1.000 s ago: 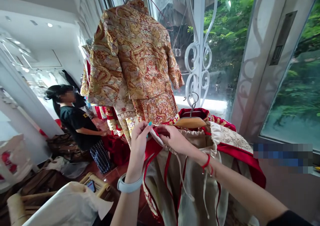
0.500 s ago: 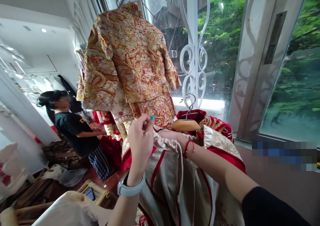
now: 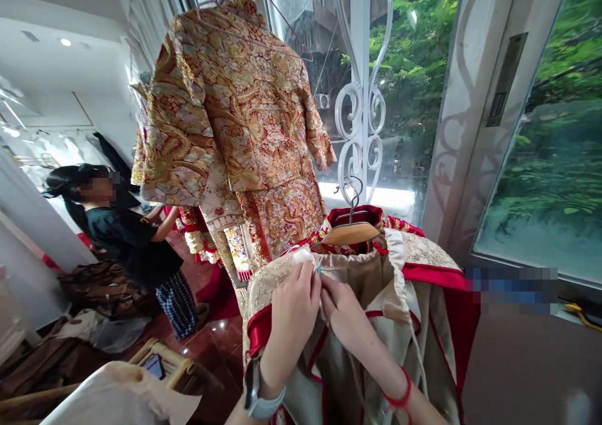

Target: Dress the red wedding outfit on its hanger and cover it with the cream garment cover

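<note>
The person's left hand (image 3: 292,303) has a nail painted teal, seen at a fingertip near the top of the hand. On the left wrist sits a smartwatch with a dark, rounded case and a pale grey-blue rubbery band (image 3: 260,403) wrapped round the arm. The right hand (image 3: 345,309) is bare of rings, and its wrist carries a thin red cord bracelet (image 3: 399,395) looped round. Both forearms are uncovered where they show.
</note>
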The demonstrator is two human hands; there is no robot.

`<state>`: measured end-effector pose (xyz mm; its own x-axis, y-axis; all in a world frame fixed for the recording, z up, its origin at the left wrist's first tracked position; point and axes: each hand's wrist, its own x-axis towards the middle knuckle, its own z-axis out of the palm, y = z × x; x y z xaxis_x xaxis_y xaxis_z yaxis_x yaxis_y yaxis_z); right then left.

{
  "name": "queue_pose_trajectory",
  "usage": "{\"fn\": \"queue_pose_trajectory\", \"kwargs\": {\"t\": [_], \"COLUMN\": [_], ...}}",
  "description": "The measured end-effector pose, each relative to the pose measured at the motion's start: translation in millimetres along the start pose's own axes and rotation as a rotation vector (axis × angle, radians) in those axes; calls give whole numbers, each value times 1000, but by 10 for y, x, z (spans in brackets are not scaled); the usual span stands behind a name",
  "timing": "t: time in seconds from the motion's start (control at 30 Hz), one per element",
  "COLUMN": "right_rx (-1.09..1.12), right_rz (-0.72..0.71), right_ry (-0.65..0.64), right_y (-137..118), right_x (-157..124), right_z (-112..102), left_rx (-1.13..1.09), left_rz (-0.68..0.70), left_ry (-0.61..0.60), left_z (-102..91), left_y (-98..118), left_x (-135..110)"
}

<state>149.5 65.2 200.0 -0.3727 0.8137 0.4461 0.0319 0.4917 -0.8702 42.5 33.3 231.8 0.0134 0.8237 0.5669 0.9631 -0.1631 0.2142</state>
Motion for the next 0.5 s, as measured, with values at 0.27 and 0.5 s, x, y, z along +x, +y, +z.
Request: {"fn": "queue_pose_trajectory", "kwargs": {"t": [0.27,0.5], "right_rx": [-412,-555], "right_rz": [-49,42], "right_ry": [567,255], "right_y": [252,1169], "right_x": [-558,-257], "right_z": [-1950,-2515], "left_rx": [-642,-777], "left_rz": [-242,-249], "left_ry": [234,88], "left_z": [-183,245], "left_y": [-1261,-1668], "left_x": [-107,-78]}}
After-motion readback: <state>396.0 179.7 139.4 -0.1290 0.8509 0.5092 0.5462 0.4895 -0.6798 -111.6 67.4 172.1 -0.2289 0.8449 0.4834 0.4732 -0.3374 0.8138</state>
